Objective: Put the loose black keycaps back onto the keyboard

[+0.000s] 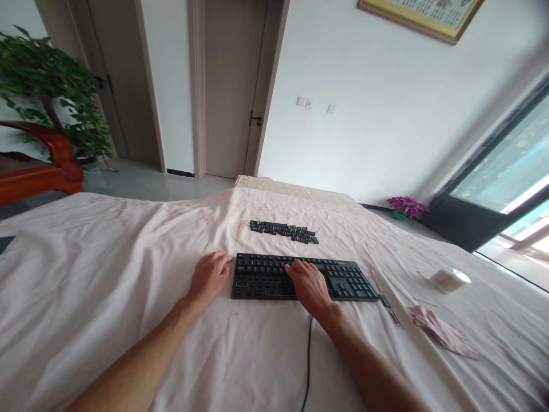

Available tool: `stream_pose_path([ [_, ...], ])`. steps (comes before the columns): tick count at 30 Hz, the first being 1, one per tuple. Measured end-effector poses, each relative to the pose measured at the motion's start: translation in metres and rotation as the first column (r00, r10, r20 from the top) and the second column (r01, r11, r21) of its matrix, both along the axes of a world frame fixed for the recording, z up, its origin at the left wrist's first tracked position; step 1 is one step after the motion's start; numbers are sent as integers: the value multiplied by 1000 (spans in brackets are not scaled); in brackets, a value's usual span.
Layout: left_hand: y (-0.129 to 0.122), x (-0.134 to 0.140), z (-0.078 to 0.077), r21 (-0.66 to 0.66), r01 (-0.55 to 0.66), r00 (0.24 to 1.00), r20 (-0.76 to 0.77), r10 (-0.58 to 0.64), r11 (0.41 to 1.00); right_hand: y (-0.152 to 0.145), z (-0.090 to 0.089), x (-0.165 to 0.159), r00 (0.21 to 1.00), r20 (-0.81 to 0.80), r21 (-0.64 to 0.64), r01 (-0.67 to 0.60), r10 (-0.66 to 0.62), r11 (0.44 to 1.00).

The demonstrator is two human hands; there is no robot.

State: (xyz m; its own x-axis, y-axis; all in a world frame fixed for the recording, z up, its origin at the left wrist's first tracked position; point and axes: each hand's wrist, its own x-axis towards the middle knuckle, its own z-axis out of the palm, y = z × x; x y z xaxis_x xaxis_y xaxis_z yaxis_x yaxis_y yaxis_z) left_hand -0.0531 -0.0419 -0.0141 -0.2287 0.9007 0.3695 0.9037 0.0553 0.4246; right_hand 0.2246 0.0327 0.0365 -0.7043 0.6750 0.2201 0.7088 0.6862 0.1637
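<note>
A black keyboard (266, 280) lies on the pale pink cloth, its lower left rows showing bare spots without keycaps. Over its middle is my right hand (309, 283), fingers curled and drawn together on the keys; whatever they pinch, if anything, is hidden beneath them. My left hand (211, 276) rests on the cloth at the keyboard's left end, fingers stretched out and holding nothing, the tips close to its edge. Behind the keyboard, loose black keycaps (283, 230) lie in uneven rows.
A black cable (309, 360) runs from the keyboard toward me. To the right are a thin dark-handled tool (386, 301), a pink cloth (441, 332), a white round container (450, 280) and thin sticks. The flowered bedspread (171, 229) is wrinkled.
</note>
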Motion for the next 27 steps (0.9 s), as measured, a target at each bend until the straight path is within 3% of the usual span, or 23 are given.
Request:
stream_pose_path([
  [17, 3, -2, -6, 11, 18, 1000, -4, -17, 1000, -10, 8, -5, 994, 103, -8, -22, 23, 1000],
  [23, 4, -3, -7, 15, 18, 1000, -8, -18, 1000, -2, 11, 5, 997, -77, -113, -19, 10, 993],
  [27, 4, -3, -8, 11, 20, 1000, 5, -20, 1000, 30, 10, 17, 964, -253, -207, 32, -86, 978],
])
